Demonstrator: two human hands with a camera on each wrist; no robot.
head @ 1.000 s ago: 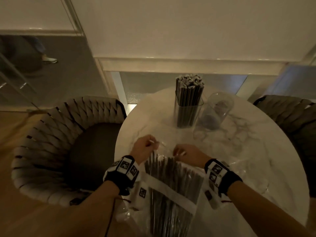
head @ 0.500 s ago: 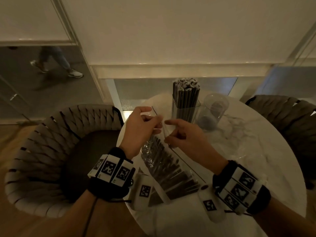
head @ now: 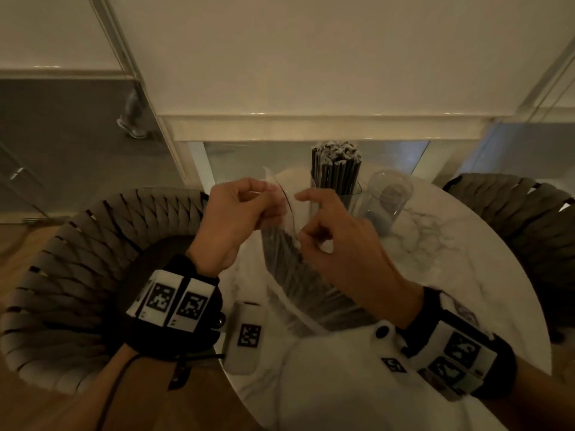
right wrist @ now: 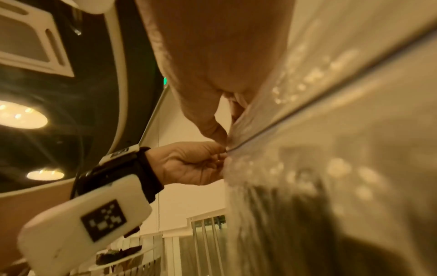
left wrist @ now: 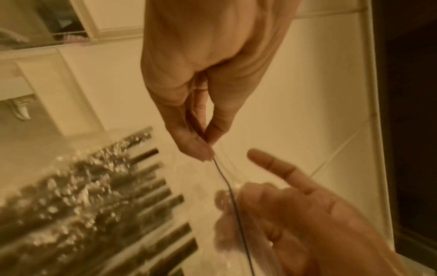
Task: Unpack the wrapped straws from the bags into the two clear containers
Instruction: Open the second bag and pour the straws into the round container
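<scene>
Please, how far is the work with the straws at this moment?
Done: one clear container already stands packed with wrapped straws. In hand: the left hand and right hand pinch the top of a bag of straws, apparently opening it. Left: the second container looks nearly empty; this bag remains to be emptied.

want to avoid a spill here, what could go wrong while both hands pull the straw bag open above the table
1. The left hand and right hand pinch only the thin top edge of the bag; a sudden tear could scatter the straws.
2. The bag is raised close to the full container and the empty container; a jerk might knock either over.
3. The film looks slippery, so either grip may slip.
</scene>
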